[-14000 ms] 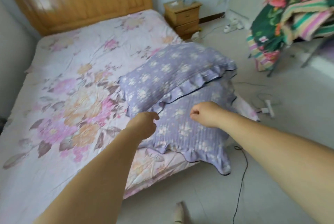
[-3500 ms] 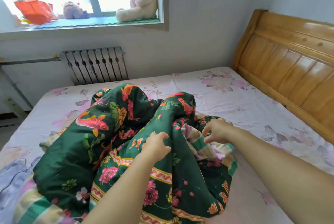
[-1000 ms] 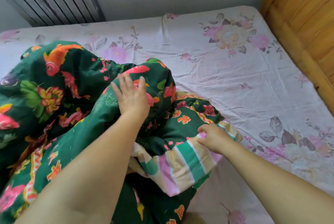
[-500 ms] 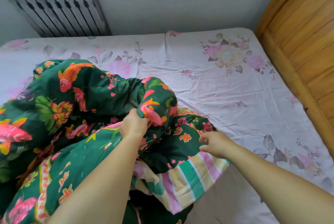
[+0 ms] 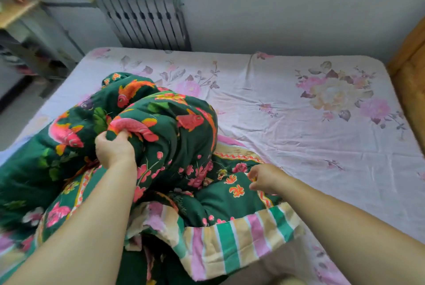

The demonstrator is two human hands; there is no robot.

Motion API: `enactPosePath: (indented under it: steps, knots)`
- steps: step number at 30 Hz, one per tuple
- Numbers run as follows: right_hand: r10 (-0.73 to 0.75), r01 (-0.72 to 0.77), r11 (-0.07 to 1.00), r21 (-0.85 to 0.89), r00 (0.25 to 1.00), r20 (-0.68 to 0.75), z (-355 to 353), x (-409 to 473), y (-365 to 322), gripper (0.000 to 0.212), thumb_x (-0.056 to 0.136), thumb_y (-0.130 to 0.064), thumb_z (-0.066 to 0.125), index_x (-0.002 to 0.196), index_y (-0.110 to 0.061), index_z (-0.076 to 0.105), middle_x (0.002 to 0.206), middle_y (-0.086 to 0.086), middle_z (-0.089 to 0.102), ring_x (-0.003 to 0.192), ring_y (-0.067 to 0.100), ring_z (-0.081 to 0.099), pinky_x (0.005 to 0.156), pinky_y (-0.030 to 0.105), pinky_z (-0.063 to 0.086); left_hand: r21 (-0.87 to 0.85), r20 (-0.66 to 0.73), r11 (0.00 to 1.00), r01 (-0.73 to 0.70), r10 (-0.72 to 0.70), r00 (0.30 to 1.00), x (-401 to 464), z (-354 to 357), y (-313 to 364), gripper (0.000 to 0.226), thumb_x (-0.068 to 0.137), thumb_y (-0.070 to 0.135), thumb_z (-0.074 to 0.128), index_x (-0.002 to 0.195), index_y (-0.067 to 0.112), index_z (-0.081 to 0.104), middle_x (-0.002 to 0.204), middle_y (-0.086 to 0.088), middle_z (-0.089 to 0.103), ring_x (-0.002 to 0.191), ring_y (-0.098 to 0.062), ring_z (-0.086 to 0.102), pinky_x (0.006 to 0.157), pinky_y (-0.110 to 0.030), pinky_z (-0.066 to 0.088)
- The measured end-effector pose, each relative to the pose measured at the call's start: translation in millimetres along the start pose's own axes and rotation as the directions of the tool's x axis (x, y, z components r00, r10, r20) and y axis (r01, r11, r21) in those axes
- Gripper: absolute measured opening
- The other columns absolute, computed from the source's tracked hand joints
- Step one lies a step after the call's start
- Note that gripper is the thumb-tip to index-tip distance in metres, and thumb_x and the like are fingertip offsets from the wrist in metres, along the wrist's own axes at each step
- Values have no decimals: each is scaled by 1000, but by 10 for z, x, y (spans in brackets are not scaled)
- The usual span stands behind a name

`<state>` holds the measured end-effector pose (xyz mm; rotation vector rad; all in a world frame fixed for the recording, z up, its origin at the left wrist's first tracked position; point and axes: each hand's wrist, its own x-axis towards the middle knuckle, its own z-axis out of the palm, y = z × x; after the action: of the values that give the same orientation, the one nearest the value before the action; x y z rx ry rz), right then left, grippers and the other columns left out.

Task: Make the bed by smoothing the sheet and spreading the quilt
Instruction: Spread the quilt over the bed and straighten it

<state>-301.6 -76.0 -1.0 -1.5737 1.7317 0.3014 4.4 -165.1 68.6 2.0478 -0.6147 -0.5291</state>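
A dark green quilt (image 5: pixel 177 137) printed with red fish and flowers lies bunched in a heap on the near left half of the bed. Its striped pink, green and cream underside (image 5: pixel 232 243) shows at the near edge. My left hand (image 5: pixel 115 149) is closed on a raised fold of the quilt. My right hand (image 5: pixel 264 179) pinches the quilt's patterned border near its right edge. The pale pink floral sheet (image 5: pixel 310 128) lies bare and slightly creased across the right and far part of the bed.
A grey radiator (image 5: pixel 147 20) stands against the far wall behind the bed. The wooden headboard (image 5: pixel 411 71) runs along the right edge. A shelf or table (image 5: pixel 20 31) stands at the far left, with floor below it.
My left hand has lifted the gripped fold up and to the left, so the heap stands taller. The right hand stays on the border. The view has shifted left.
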Motion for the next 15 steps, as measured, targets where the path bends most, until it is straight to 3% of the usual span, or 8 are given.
enactPosePath:
  steps: [6,9,11,13,15]
  knots:
    - [-42,42,999,2,999,23,-279,103,617,38,86,-31,64,122,-20,61,127,3,60,116,23,56,94,30,47,380,86,914,-143,119,989,-688,510,-60,48,87,22,60,133,13,48,132,-21,48,123,-36,44,103,-40,34]
    - [-16,16,1000,18,999,34,-354,154,847,36,86,-32,64,119,-20,63,125,4,61,114,23,56,94,32,48,556,131,803,-215,171,977,-924,681,-165,49,87,16,58,135,16,48,133,-19,45,126,-36,40,109,-43,28]
    - [4,-5,999,36,999,45,-345,207,955,34,87,-33,63,119,-20,63,124,4,61,113,23,56,94,33,49,643,186,675,-361,320,929,-1039,836,-231,49,83,5,53,131,14,52,136,-16,45,130,-35,36,113,-44,20]
    - [15,-18,999,46,998,57,-301,239,997,35,87,-33,63,119,-20,62,124,4,61,113,23,56,94,33,48,623,341,488,-612,534,774,-1114,969,-313,50,76,-3,53,124,10,58,137,-17,46,132,-35,34,114,-47,15]
    - [36,-40,997,60,997,67,-228,304,1027,35,87,-32,63,119,-19,62,123,5,61,112,24,56,93,33,49,467,534,235,-853,694,483,-1194,1172,-405,50,66,-2,51,112,8,66,128,-21,53,125,-38,44,110,-51,28]
